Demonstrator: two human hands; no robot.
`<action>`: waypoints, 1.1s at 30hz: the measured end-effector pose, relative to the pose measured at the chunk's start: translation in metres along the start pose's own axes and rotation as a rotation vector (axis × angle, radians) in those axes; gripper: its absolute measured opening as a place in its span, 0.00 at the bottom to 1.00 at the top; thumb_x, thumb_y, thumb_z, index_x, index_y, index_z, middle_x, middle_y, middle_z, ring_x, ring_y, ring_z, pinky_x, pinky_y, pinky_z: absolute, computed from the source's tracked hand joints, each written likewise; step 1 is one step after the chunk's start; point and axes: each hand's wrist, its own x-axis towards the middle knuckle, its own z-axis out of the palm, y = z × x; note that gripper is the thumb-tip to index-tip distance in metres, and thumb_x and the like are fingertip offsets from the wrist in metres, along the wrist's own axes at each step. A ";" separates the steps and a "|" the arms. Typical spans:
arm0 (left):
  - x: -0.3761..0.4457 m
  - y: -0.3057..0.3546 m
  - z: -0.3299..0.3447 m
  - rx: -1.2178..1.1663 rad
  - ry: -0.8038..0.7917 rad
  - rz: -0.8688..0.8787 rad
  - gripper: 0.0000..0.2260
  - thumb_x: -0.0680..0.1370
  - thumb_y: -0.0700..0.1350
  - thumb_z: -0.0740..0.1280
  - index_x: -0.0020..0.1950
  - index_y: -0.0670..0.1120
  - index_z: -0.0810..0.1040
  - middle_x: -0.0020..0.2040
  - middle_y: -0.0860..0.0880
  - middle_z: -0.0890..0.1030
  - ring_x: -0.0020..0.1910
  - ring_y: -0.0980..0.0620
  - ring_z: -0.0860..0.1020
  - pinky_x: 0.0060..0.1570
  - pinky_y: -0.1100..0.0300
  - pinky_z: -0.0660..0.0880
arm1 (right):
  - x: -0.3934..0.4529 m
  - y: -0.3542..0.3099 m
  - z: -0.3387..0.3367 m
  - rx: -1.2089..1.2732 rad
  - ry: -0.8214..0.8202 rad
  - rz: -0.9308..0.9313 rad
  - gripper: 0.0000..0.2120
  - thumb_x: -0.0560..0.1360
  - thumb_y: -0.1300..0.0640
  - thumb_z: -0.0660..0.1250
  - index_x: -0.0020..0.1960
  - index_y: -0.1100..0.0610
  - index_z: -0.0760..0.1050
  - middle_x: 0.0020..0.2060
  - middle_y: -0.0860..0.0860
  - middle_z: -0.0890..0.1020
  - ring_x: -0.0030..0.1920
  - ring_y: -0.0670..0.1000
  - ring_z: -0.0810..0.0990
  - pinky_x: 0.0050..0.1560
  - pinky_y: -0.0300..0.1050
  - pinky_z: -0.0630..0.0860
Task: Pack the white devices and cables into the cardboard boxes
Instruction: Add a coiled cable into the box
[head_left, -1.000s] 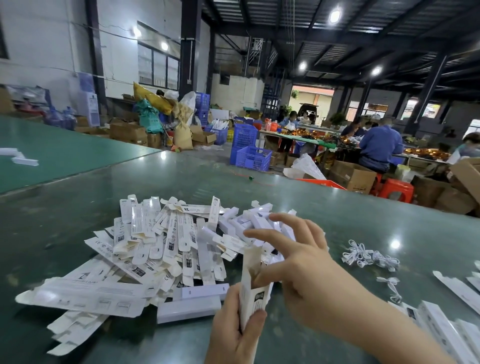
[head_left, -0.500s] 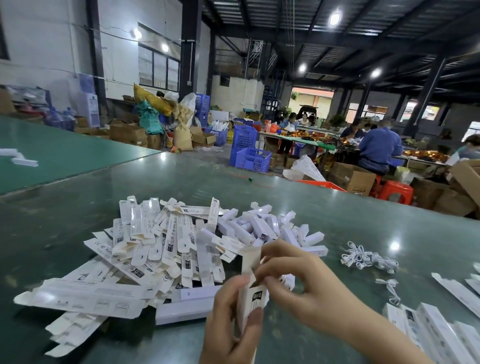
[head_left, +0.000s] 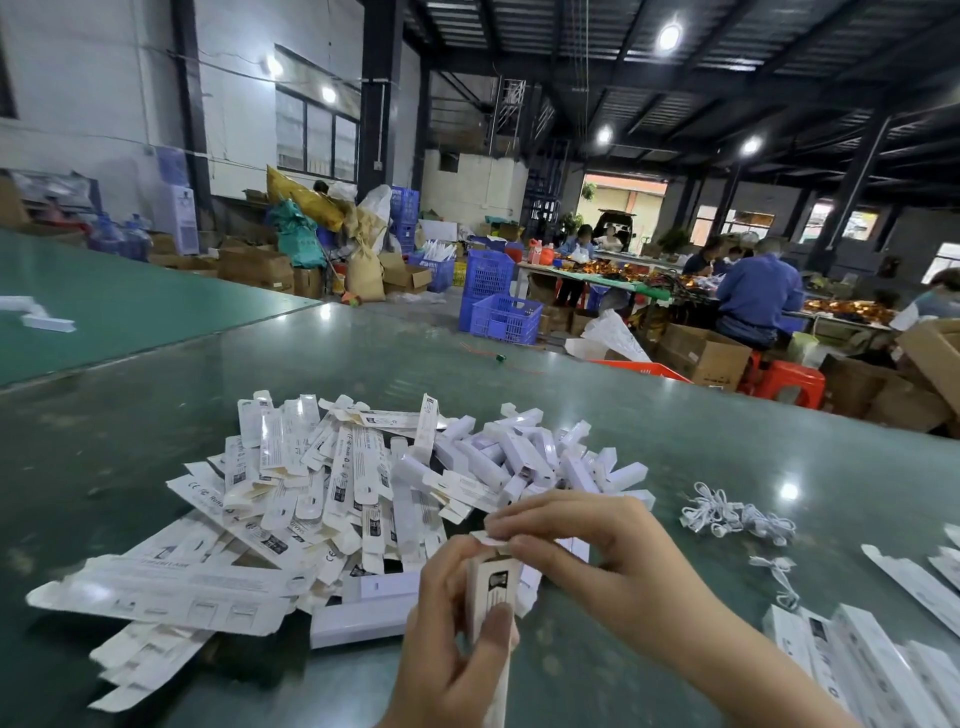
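My left hand (head_left: 447, 649) grips a narrow white cardboard box (head_left: 491, 590) held upright near the table's front edge. My right hand (head_left: 587, 551) pinches the box's top flap (head_left: 493, 539) between thumb and fingers. Behind them lies a heap of flat unfolded white boxes (head_left: 311, 493), and to its right a pile of white devices (head_left: 524, 457). White coiled cables (head_left: 737, 519) lie on the table right of my right hand. What is inside the held box is hidden.
Closed white boxes (head_left: 862, 670) are stacked at the front right. The green table (head_left: 156, 415) stretches far back. Beyond its far edge stand blue crates (head_left: 501, 317), cardboard cartons (head_left: 701, 353), red stools (head_left: 789, 382) and seated workers (head_left: 758, 296).
My right hand has drawn back from the device pile toward me and come down onto the top flap of the box. My left hand has kept its hold on the box.
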 end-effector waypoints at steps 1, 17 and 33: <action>0.000 0.000 0.001 0.012 0.007 0.007 0.20 0.75 0.47 0.64 0.65 0.59 0.67 0.40 0.51 0.81 0.29 0.47 0.78 0.33 0.56 0.77 | -0.001 0.001 0.000 0.030 -0.003 0.010 0.07 0.73 0.57 0.70 0.49 0.50 0.84 0.47 0.40 0.84 0.48 0.43 0.82 0.50 0.39 0.77; -0.005 -0.010 0.004 0.106 0.031 0.066 0.25 0.74 0.47 0.66 0.68 0.63 0.66 0.45 0.48 0.83 0.33 0.49 0.81 0.36 0.57 0.80 | -0.001 0.000 -0.004 0.021 -0.039 0.050 0.10 0.73 0.61 0.69 0.48 0.46 0.82 0.46 0.39 0.84 0.48 0.42 0.82 0.51 0.39 0.77; -0.005 -0.008 0.000 0.090 -0.001 0.055 0.26 0.74 0.47 0.65 0.69 0.65 0.64 0.48 0.54 0.82 0.32 0.49 0.81 0.35 0.53 0.80 | 0.003 -0.004 -0.003 0.076 -0.014 0.145 0.11 0.73 0.60 0.71 0.42 0.43 0.83 0.41 0.38 0.85 0.46 0.37 0.82 0.46 0.27 0.74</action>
